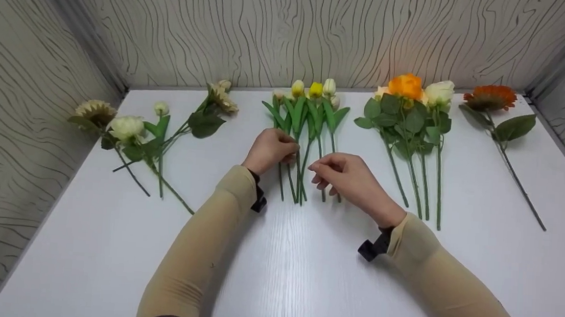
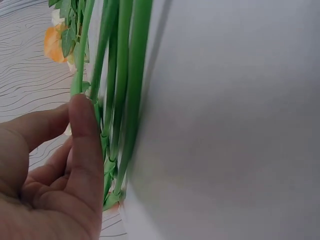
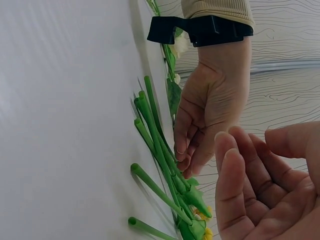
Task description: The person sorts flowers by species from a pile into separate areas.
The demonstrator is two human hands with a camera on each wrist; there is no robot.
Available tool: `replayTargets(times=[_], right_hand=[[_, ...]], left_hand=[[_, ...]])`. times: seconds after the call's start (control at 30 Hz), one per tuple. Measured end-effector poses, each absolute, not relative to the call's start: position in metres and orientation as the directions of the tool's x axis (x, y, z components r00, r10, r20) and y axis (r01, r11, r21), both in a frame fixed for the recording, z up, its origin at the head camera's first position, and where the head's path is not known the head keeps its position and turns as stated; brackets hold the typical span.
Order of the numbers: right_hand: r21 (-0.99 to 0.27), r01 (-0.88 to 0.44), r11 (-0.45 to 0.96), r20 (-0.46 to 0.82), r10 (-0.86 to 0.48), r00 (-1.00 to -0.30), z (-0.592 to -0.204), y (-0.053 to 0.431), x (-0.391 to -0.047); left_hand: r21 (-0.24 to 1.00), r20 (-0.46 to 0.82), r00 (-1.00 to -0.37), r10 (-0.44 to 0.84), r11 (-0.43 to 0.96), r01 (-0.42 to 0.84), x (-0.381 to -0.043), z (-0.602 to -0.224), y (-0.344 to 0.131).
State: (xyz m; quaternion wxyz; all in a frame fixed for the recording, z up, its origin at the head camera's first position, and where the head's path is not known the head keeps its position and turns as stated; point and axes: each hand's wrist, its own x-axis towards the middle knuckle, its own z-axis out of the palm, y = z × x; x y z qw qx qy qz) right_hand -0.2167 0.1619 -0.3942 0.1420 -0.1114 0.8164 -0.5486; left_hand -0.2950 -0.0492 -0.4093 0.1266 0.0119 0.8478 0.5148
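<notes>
Several artificial tulips (image 1: pixel 316 89), yellow and pale cream, lie side by side at the middle of the table's far edge, blooms away from me. My left hand (image 1: pixel 270 150) pinches a green tulip stem (image 2: pixel 84 55) between thumb and fingertip, just below the leaves. In the left wrist view, more stems run close beside the pinched one. My right hand (image 1: pixel 345 177) hovers over the lower stems on the right side of the bunch, fingers loosely bent. Nothing shows between its thumb and fingers (image 3: pixel 232 185) in the right wrist view.
On the white table (image 1: pixel 275 275), an orange rose (image 1: pixel 405 85) and a white rose (image 1: pixel 439 93) lie right of the tulips. Farther right is a rust-orange flower (image 1: pixel 491 97). Mixed pale flowers (image 1: pixel 127 128) lie crossed at left. Wood-patterned panels (image 1: pixel 290 31) stand behind.
</notes>
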Motion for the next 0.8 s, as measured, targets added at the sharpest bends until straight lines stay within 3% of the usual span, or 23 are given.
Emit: replayTargets(times=[0.43,0.8], right_hand=[[-0.921,-0.036,0.388,-0.110,-0.348,-0.931,-0.397,0.160,-0.217],[-0.909,-0.076,0.411,-0.095,-0.380,-0.920,-0.399,0.156,-0.213]], left_hand=[[0.859,-0.184,-0.976,0.112,0.502,-0.104,-0.282,-0.401,-0.089],[0.682,-0.043,-0.996,-0.075,0.727,-0.084,-0.257,-0.379,-0.224]])
